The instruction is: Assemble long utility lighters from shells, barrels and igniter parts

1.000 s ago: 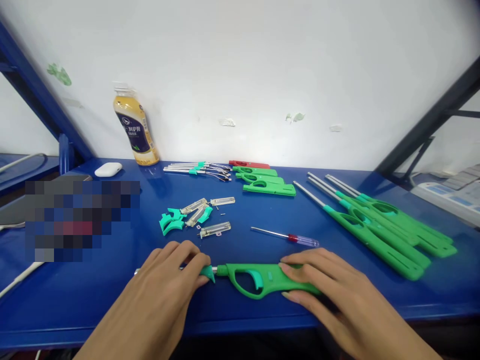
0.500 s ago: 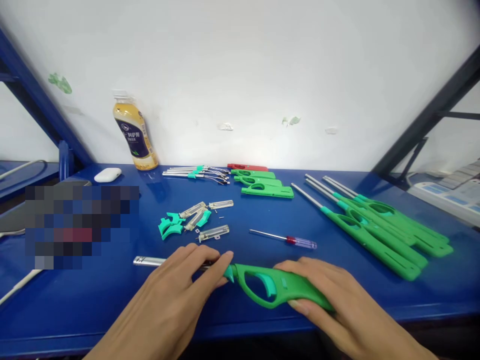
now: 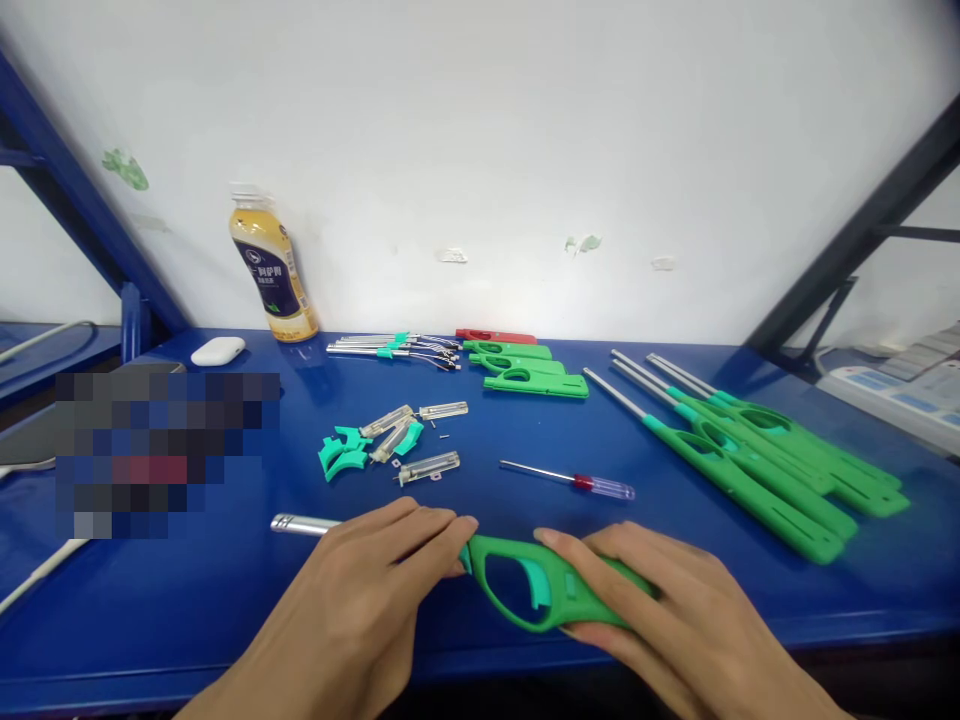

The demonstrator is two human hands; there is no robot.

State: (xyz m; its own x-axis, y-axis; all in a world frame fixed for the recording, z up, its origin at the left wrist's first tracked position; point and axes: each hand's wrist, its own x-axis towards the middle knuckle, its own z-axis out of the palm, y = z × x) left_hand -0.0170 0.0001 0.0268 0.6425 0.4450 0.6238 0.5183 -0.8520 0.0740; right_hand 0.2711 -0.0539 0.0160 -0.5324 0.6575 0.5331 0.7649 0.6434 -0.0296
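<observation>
A green long-nosed lighter (image 3: 517,615) lies across both my hands, its metal barrel pointing left and a teal trigger showing inside the loop. My left hand (image 3: 375,590) is closed around the barrel where it meets the teal collar, and its fingers hide that joint. My right hand (image 3: 652,600) grips the green handle, thumb and fingers on opposite sides. Beyond the hands lie a screwdriver (image 3: 600,487) with a clear purple handle, several clear fuel tanks (image 3: 429,467) and several teal triggers (image 3: 345,460).
Several green lighters with barrels (image 3: 750,480) lie at the right. Along the wall are metal barrels with wires (image 3: 390,350), green handle shells (image 3: 536,383) and a red shell (image 3: 495,337). A drink bottle (image 3: 274,270), white earphone case (image 3: 217,350) and blurred-out area stand left.
My right fingers have shifted along the handle toward the trigger loop. My left fingers have closed in nearer the collar, and the lighter sits slightly lower in view.
</observation>
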